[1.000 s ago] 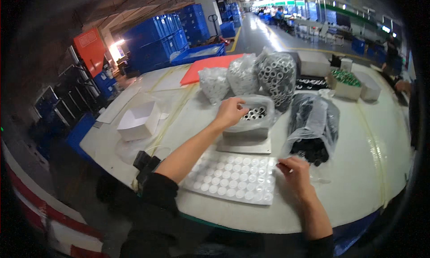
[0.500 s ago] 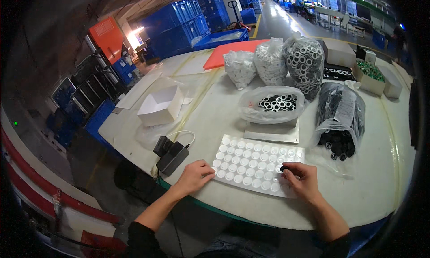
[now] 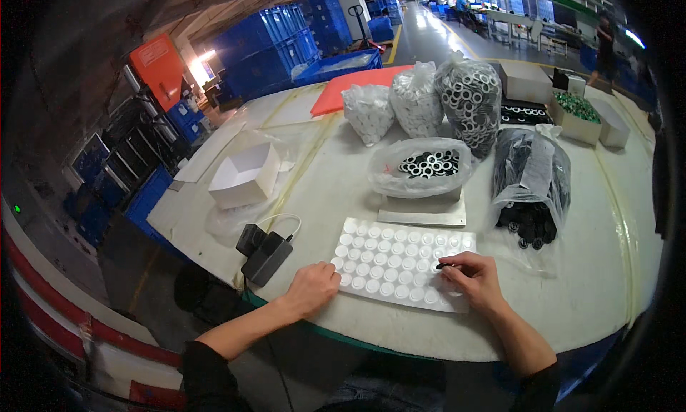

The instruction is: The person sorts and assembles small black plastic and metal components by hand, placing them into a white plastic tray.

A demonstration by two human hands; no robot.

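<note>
In front of me lies a white tray [image 3: 350, 230] with rows of round white discs or recesses. My left hand [image 3: 313, 289] has its fingers curled at the tray's left edge, gripping it there. Over the tray's right part, my right hand [image 3: 475, 278] pinches a small black round cap [image 3: 443, 265] between thumb and fingertips. That hand hides some of the discs at the tray's right end. To the right, an open clear bag [image 3: 532, 176] spills black round caps [image 3: 530, 226]. Behind the tray, a bag-lined container [image 3: 379, 176] holds black-and-white rings [image 3: 431, 165].
A black power adapter [image 3: 267, 263] with a white cable sits left of the tray. Farther back are a white open box [image 3: 246, 176], bags of white parts [image 3: 416, 105], a bag of rings [image 3: 469, 101], a red sheet [image 3: 332, 97] and a box of green parts [image 3: 577, 126].
The whole view has shifted a little, so the table appears slightly farther left. My right hand still pinches the black cap over the tray; my left stays at the tray's left edge.
</note>
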